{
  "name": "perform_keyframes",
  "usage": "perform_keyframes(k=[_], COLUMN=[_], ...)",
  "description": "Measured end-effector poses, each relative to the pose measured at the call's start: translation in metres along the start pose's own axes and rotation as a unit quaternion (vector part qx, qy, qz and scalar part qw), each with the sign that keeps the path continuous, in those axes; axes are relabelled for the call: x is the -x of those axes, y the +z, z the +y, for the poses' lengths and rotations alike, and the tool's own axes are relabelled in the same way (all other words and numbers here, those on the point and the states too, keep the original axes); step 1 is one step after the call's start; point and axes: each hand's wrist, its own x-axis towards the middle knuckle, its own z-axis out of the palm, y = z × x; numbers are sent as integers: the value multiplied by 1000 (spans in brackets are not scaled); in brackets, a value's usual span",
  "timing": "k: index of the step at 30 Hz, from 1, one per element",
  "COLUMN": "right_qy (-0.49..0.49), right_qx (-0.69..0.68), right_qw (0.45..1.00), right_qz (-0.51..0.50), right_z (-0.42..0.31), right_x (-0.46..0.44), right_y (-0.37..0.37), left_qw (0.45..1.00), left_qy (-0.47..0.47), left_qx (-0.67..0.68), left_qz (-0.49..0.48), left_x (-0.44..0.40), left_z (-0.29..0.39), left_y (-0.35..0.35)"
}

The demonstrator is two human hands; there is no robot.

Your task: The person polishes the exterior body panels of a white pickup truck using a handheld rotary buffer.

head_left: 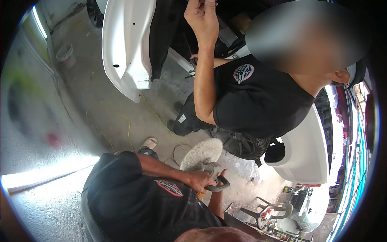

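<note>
Concrete floor (pixel 82 86), grey, w/ yellow cord (pixel 130 123) ctr-left of frame; white panel (pixel 127 44) upper ctr. Polisher (pixel 209 166) w/ fluffy pad (pixel 201 154) just below ctr. L hand (pixel 199 180) curled round it by the blk handle (pixel 222 186); R hand (pixel 221 174) mostly hidden behind, can't tell grip. Co-worker (pixel 262 101), blk tee, upper R, arm raised.

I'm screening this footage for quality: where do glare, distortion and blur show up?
Head view: the long light at lower left is blown out; head view: the dark, rounded border suggests strong wide-lens distortion; head view: a smooth oval blur covers the co-worker's head, while the fluffy pad shows readable texture.
</note>
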Motion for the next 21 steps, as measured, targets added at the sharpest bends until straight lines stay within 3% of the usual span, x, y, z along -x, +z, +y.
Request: perform_keyframes(k=[2,7,21], right_qy=[64,87,104], right_qx=[-66,-88,-122], right_qw=[995,991,986], right_qz=[30,50,53], right_z=[-13,-19,-21], right_x=[2,5,17], right_y=[-1,-6,21], left_qw=[999,997,998], left_qy=[29,71,12], left_qx=[0,4,3], left_qz=[-20,-35,-62], left_x=[-2,-2,3], left_z=[5,17,10], left_y=[1,-6,-2])
